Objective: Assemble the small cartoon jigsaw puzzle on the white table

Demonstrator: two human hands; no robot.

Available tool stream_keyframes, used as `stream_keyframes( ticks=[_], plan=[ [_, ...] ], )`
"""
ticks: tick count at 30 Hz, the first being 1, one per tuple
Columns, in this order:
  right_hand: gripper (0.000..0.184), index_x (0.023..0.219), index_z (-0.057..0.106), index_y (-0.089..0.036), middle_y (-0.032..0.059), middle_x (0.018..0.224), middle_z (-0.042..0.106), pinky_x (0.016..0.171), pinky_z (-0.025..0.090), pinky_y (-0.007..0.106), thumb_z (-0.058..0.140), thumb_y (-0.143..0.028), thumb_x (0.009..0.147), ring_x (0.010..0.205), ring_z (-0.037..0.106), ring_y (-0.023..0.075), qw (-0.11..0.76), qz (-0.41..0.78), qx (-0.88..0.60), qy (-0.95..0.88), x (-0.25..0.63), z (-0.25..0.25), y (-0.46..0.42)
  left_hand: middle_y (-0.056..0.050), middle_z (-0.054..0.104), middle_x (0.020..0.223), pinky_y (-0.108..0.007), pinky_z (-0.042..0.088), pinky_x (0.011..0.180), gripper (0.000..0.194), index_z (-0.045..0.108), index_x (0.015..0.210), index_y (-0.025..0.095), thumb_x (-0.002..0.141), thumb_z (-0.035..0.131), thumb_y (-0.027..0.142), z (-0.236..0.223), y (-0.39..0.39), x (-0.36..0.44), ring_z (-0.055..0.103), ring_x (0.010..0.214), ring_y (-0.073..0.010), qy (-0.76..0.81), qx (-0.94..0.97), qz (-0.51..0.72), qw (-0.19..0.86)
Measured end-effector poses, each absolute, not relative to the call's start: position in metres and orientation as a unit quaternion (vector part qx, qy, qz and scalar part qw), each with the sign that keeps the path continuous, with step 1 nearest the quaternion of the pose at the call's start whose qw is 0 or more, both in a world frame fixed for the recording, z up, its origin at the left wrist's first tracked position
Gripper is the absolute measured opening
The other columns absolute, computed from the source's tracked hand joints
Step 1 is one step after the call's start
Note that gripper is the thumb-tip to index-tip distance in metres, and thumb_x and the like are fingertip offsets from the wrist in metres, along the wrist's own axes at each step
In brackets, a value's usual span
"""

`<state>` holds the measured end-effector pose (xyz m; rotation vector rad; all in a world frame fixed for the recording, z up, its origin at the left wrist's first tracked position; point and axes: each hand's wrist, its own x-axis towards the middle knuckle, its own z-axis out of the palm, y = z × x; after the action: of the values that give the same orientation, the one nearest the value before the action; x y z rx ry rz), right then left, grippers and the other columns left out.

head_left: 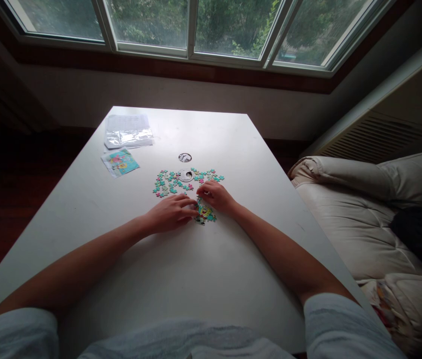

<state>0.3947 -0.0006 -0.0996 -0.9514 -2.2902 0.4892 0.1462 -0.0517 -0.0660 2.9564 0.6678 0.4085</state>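
A partly joined jigsaw puzzle (205, 213) with a yellow cartoon figure lies on the white table, between my hands. My left hand (173, 212) rests at its left side, fingers stretched out and apart, their tips touching its edge. At its top edge is my right hand (215, 194), with thumb and fingers pinched together; whatever is between them is too small or hidden to make out. Loose puzzle pieces (164, 183), mostly turquoise with some pink and pale ones, are spread beyond my hands.
The white table (181, 279) has a round metal-rimmed fitting (186, 175) among the pieces and a round hole (185, 157) behind it. A picture card (120, 162) and a clear plastic packet (128, 131) lie at the far left. A cream sofa (330, 214) stands to the right.
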Motion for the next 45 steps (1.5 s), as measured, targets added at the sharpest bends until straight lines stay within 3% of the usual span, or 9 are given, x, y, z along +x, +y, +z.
stream_keyframes(
  ticks=[5, 12, 20, 34, 41, 45],
  plan=[
    [0.011, 0.092, 0.072, -0.022, 0.0042, 0.084, 0.068, 0.084, 0.043, 0.034, 0.064, -0.016, 0.091, 0.083, 0.056, 0.0202, 0.29, 0.2, -0.365, -0.861, 0.3951, -0.0972, -0.0005, -0.007, 0.064, 0.132, -0.041, 0.046, 0.104, 0.03, 0.069, 0.123, 0.032, 0.098, 0.054, 0.024, -0.0645, -0.0525, 0.1474, 0.056, 0.123, -0.024, 0.217, 0.964, 0.145, 0.047],
    [0.011, 0.092, 0.073, -0.02, 0.003, 0.084, 0.068, 0.07, 0.046, 0.027, 0.063, -0.022, 0.09, 0.075, 0.058, 0.0153, 0.308, 0.302, -0.37, -0.823, 0.3973, -0.0932, 0.0007, -0.006, 0.063, 0.135, -0.043, 0.046, 0.106, 0.03, 0.068, 0.125, 0.032, 0.1, 0.052, 0.025, -0.0664, -0.0522, 0.1468, 0.056, 0.123, -0.0246, 0.218, 0.965, 0.142, 0.046],
    [0.011, 0.091, 0.073, -0.02, 0.0026, 0.083, 0.069, 0.066, 0.045, 0.026, 0.063, -0.024, 0.089, 0.072, 0.058, 0.0147, 0.319, 0.338, -0.364, -0.807, 0.3973, -0.0923, 0.0005, -0.006, 0.063, 0.135, -0.044, 0.045, 0.107, 0.031, 0.067, 0.126, 0.032, 0.101, 0.05, 0.026, -0.0676, -0.0521, 0.1457, 0.057, 0.122, -0.0246, 0.218, 0.965, 0.137, 0.04],
    [0.011, 0.091, 0.073, -0.021, 0.0025, 0.084, 0.069, 0.083, 0.043, 0.032, 0.065, -0.013, 0.09, 0.081, 0.058, 0.018, 0.305, 0.236, -0.368, -0.846, 0.393, -0.0981, -0.0007, -0.005, 0.062, 0.138, -0.044, 0.046, 0.105, 0.031, 0.068, 0.125, 0.032, 0.102, 0.048, 0.029, -0.0682, -0.0512, 0.1467, 0.058, 0.121, -0.0252, 0.226, 0.966, 0.125, 0.031],
    [0.012, 0.09, 0.072, -0.022, 0.0027, 0.083, 0.069, 0.084, 0.042, 0.034, 0.065, -0.013, 0.089, 0.081, 0.058, 0.0187, 0.305, 0.232, -0.371, -0.846, 0.3925, -0.0984, -0.0007, -0.004, 0.063, 0.138, -0.044, 0.046, 0.104, 0.031, 0.068, 0.124, 0.032, 0.103, 0.046, 0.029, -0.0657, -0.0523, 0.1478, 0.059, 0.121, -0.0248, 0.228, 0.966, 0.12, 0.034],
    [0.011, 0.09, 0.073, -0.021, 0.0024, 0.082, 0.068, 0.074, 0.044, 0.029, 0.064, -0.016, 0.088, 0.076, 0.057, 0.0166, 0.32, 0.297, -0.373, -0.819, 0.3952, -0.0949, -0.0008, -0.003, 0.063, 0.137, -0.043, 0.046, 0.104, 0.03, 0.069, 0.122, 0.033, 0.103, 0.047, 0.028, -0.0634, -0.0529, 0.1465, 0.058, 0.122, -0.0248, 0.233, 0.964, 0.123, 0.037]
  ],
)
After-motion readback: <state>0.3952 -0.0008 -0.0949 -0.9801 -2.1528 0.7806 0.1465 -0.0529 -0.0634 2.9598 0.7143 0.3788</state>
